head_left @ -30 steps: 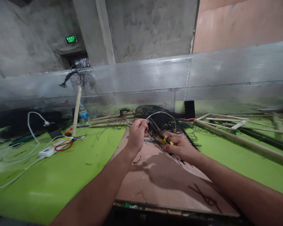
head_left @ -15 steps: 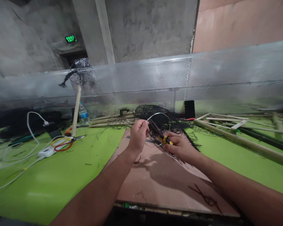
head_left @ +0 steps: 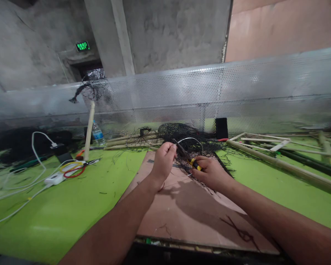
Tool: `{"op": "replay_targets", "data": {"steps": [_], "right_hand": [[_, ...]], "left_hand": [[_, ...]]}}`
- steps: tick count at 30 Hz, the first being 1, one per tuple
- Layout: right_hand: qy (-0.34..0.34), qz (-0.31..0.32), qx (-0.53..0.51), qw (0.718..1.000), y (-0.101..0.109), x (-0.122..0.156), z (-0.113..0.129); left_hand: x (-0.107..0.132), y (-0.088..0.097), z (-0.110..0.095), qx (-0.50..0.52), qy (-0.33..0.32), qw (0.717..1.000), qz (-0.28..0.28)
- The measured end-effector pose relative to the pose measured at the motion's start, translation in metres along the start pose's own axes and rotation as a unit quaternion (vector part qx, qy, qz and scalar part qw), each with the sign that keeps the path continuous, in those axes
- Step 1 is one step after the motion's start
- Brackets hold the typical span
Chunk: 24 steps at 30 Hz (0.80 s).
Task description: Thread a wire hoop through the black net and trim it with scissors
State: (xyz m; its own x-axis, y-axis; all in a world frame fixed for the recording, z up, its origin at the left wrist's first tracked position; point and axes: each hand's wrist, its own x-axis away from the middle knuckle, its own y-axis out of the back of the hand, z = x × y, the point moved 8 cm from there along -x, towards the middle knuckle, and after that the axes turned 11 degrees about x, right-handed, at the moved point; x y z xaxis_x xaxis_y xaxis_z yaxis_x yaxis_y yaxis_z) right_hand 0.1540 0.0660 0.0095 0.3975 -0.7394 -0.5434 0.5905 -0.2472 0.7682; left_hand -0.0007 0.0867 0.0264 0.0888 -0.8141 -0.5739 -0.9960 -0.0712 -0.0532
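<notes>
My left hand (head_left: 163,162) is closed in a pinch on one end of a thin silvery wire (head_left: 194,139), which arches over toward the right. My right hand (head_left: 211,172) is wrapped round pliers (head_left: 194,164) with yellow and black handles. Their dark jaws point up and left, close to the fingertips of my left hand; whether they touch the wire I cannot tell. Black netting (head_left: 179,131) with frayed strands lies behind and under the hands, on a pinkish board (head_left: 165,213).
Bamboo poles (head_left: 287,165) and a thin frame lie at the right on the green table (head_left: 99,206). A water bottle (head_left: 98,135), an upright bamboo stick (head_left: 89,129) and a white power adapter (head_left: 55,178) with cables are at the left. A perforated metal screen (head_left: 168,92) stands behind.
The wire's arch sits lower and further right than before. My left hand has shifted slightly right and down, and the pliers stay in my right hand.
</notes>
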Motion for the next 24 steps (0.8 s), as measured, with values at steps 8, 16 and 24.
{"op": "replay_targets", "data": {"steps": [8, 16, 24], "right_hand": [[0.01, 0.021, 0.04, 0.999, -0.007, 0.001, -0.002], [0.021, 0.043, 0.057, 0.997, -0.007, 0.001, -0.001], [-0.018, 0.08, 0.02, 0.996, -0.01, 0.005, -0.003]], "left_hand": [[-0.001, -0.001, -0.001, -0.044, -0.003, 0.999, 0.027], [-0.001, -0.001, -0.005, -0.075, 0.006, 0.996, 0.045], [0.0, -0.001, -0.013, -0.078, -0.004, 0.995, 0.054]]}}
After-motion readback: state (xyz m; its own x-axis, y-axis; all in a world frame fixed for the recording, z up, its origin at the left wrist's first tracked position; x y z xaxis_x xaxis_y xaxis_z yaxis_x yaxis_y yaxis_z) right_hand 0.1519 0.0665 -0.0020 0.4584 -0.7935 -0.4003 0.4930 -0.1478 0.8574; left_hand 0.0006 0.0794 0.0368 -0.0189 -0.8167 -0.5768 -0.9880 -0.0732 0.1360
